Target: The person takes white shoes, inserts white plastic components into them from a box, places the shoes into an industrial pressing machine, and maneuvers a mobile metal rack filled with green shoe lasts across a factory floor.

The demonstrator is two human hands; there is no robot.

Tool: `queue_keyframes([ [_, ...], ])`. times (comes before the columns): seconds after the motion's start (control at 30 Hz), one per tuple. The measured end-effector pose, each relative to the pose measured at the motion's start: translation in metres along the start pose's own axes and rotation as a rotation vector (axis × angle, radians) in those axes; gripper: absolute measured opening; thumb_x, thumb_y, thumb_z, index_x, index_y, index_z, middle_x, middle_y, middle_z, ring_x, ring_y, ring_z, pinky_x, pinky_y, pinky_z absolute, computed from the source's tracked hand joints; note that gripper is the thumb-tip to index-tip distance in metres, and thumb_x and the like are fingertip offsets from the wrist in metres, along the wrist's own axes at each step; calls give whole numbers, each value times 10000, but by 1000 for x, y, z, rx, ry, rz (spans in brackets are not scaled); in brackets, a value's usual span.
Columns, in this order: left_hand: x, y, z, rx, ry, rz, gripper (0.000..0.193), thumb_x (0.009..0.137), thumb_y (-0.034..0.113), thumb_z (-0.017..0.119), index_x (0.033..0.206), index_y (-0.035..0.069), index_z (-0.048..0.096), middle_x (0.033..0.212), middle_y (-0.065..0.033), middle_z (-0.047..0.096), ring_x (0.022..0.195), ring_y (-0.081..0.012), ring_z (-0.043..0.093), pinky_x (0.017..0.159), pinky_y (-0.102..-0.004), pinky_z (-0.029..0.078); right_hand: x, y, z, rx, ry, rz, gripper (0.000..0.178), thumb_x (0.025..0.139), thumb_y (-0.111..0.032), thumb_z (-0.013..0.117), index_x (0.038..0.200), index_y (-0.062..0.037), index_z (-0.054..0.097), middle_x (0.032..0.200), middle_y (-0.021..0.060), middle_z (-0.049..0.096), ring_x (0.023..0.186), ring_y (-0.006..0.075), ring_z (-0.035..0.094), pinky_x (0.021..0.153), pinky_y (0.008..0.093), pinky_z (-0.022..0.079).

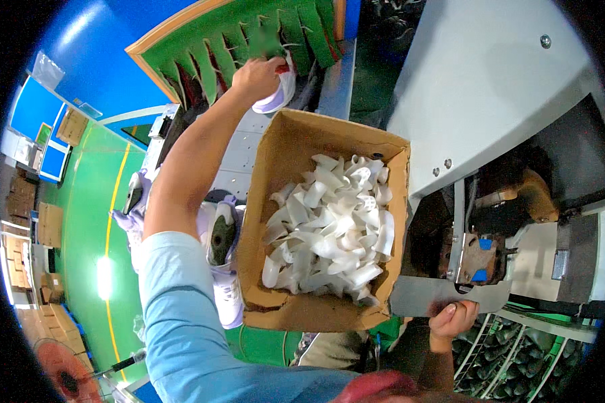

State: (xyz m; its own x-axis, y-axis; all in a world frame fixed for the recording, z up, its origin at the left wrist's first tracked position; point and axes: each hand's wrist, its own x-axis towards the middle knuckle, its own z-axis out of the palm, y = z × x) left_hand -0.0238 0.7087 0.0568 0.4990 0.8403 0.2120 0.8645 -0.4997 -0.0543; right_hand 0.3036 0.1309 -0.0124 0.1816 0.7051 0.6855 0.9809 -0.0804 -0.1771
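Observation:
My left arm, in a light blue sleeve, stretches up past a cardboard box. At its end my left hand [257, 79] is closed on the upper part of a white and purple shoe [275, 99], beside a green strip curtain [228, 50]; a bit of red shows at the fingers. Low on the right, my right hand [454, 318] has its fingers curled at the edge of a grey metal plate [417, 295]. Whatever those fingers hold, if anything, is hidden. Between my arms the open box [309, 316] contains many curved white plastic pieces [329, 228].
More white and purple shoes [228, 299] stand left of the box, by a grey perforated surface [238, 158]. A large grey machine [491, 80] fills the right side, with a metal fixture [480, 258] low in it. A red fan [64, 369] stands lower left on the green floor [91, 221].

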Motion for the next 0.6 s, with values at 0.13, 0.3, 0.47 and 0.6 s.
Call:
queue_keyframes([
  [0.13, 53, -10, 29, -163, -46, -137, 744, 909, 279, 591, 1565, 278, 239, 1267, -266, 647, 1175, -416, 642, 1009, -503, 527, 8, -3, 2, 13, 38, -43, 323, 1019, -194, 460, 759, -2, 457, 788, 174, 506, 724, 375, 502, 663, 491, 393],
  [0.3, 49, 4, 19, -474, 151, -245, 843, 859, 169, 681, 1564, 219, 222, 1196, -276, 673, 1098, -425, 670, 981, -490, 534, -4, 0, -1, 12, -2, 41, 330, 1019, -208, 467, 768, 6, 460, 831, 186, 524, 732, 372, 512, 679, 500, 403],
  [0.47, 5, -21, 13, -298, 183, -55, 729, 878, 120, 664, 1527, 206, 342, 1160, -227, 700, 1048, -405, 687, 927, -496, 547, -1, -2, -3, -5, -7, 13, 298, 997, -216, 472, 785, -9, 504, 880, 183, 568, 753, 399, 544, 666, 529, 419],
  [0.6, -45, -15, 8, -174, -1, 50, 505, 922, 93, 585, 1407, 216, 526, 1184, -149, 711, 1051, -364, 693, 894, -479, 566, 2, -6, -1, -14, 31, 12, 354, 1038, -216, 447, 766, 6, 491, 809, 179, 526, 738, 401, 528, 693, 509, 418],
])
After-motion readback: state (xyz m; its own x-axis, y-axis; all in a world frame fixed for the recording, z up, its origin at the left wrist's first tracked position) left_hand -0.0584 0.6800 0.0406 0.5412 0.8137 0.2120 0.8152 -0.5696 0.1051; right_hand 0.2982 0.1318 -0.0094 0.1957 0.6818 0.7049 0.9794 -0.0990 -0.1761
